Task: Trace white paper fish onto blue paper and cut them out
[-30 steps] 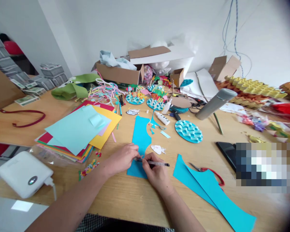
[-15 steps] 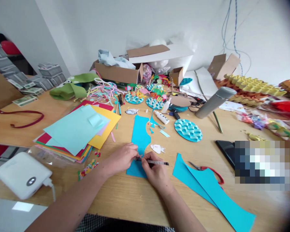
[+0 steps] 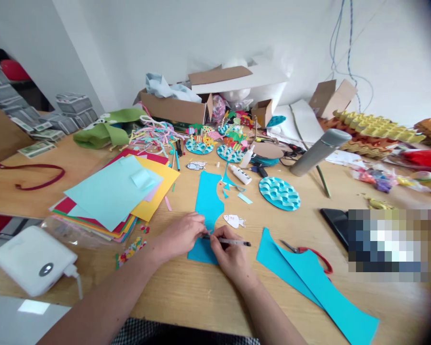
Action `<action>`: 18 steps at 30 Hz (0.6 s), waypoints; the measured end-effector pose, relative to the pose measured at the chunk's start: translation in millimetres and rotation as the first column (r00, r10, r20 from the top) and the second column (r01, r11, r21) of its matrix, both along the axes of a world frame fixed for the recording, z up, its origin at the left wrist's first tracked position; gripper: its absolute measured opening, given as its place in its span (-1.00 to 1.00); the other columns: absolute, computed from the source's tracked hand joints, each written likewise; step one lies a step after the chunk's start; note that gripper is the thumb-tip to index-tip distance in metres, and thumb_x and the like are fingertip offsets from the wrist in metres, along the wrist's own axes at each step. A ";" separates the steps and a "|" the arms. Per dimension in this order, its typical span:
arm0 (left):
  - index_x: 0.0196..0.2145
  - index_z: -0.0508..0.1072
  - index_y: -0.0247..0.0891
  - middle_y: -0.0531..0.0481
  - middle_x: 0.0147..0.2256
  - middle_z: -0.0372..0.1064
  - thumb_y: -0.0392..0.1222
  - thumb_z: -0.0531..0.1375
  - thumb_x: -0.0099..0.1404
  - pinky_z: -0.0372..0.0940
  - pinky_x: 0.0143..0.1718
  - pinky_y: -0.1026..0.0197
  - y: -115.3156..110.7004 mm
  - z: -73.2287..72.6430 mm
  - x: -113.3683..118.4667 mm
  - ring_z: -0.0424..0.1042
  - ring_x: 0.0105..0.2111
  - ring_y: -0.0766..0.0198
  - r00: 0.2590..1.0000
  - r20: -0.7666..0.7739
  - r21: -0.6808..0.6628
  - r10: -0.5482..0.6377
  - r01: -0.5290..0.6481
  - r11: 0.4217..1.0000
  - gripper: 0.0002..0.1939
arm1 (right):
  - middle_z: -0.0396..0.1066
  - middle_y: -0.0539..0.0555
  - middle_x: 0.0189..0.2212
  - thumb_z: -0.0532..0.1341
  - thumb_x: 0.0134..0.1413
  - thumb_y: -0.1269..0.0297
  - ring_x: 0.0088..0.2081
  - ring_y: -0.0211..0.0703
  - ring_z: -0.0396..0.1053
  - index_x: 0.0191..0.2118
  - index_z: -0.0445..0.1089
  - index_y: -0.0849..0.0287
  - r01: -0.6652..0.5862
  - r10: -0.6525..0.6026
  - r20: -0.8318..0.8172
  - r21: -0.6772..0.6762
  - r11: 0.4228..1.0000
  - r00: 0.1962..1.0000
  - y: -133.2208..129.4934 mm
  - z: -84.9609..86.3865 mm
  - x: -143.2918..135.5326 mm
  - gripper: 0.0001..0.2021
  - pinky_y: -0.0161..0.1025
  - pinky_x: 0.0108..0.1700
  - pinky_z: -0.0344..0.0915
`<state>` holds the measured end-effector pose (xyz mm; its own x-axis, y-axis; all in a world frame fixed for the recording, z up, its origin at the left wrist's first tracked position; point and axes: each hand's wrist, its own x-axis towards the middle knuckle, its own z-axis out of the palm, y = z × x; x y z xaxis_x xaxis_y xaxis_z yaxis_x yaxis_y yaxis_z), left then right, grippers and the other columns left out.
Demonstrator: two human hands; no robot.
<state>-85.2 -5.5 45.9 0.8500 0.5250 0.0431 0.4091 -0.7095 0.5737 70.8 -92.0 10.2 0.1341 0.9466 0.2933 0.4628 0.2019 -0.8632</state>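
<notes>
My right hand (image 3: 231, 254) is closed round a slim pen (image 3: 239, 242), its tip end hidden by the fingers over a strip of blue paper (image 3: 209, 194). Bent fingers of my left hand (image 3: 185, 234) press on that strip, close beside the right fingertips. Something small and dark lies under them, too covered to name. Just beyond my right hand is a white paper fish (image 3: 234, 221) with a drawn outline. More blue paper pieces (image 3: 323, 282) lie to the right, partly over red-handled scissors (image 3: 319, 258).
Stacked coloured paper (image 3: 104, 191) and a white power bank (image 3: 36, 261) with a cable are at left. Glue bottles (image 3: 240, 174), a wavy-patterned blue disc (image 3: 279, 193) and a grey flask (image 3: 319, 152) stand or lie beyond. Cardboard boxes (image 3: 175, 108) line the wall; a black phone (image 3: 334, 227) lies right.
</notes>
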 end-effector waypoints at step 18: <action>-0.31 0.53 -0.28 0.00 -0.35 0.38 -0.44 0.09 0.33 0.21 -0.24 0.25 -1.0 0.9 0.5 0.36 -0.26 0.23 1.000 0.006 0.009 0.003 -0.003 1.000 -0.77 | 0.29 -0.05 -0.59 0.12 0.14 0.37 -0.55 -0.28 0.25 -0.46 0.22 0.12 -0.008 0.008 0.015 0.019 1.000 1.000 -0.1 -0.2 -0.5 -0.84 -0.35 -0.49 0.17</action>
